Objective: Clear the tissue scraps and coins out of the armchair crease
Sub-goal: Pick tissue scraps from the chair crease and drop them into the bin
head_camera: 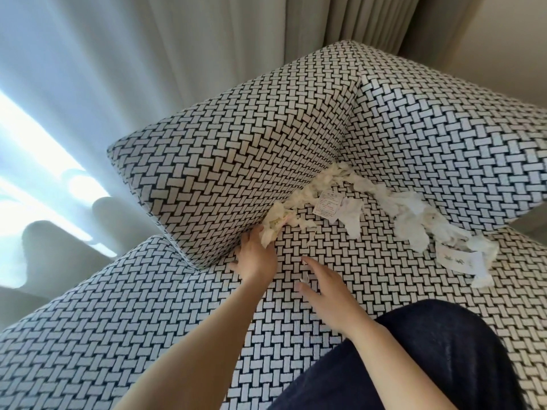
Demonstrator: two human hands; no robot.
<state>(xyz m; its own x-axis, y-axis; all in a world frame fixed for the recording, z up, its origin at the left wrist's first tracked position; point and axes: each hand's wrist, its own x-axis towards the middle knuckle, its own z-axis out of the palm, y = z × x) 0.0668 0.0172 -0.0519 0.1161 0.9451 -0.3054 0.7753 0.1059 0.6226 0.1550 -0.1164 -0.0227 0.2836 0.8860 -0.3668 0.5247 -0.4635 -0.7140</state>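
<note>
Right hand [325, 300] spread over bare seat [177, 335]; left hand [256, 258] grips tissue scraps [275, 229] at armrest [231, 149] edge

One armchair [236, 149], left hand [256, 258], right hand [325, 300], two paper slips [328, 204], many tissue scraps [414, 220]

Black-and-white woven armchair seat [177, 321], torn tissue scraps [414, 220] and 2 printed paper slips [328, 204] along its crease.

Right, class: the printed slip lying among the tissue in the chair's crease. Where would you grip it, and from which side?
Probably pinch the slip by its near edge, coming from the seat front. It lies flat on the seat with that edge free, while tissue crowds its far end at the crease.
</note>
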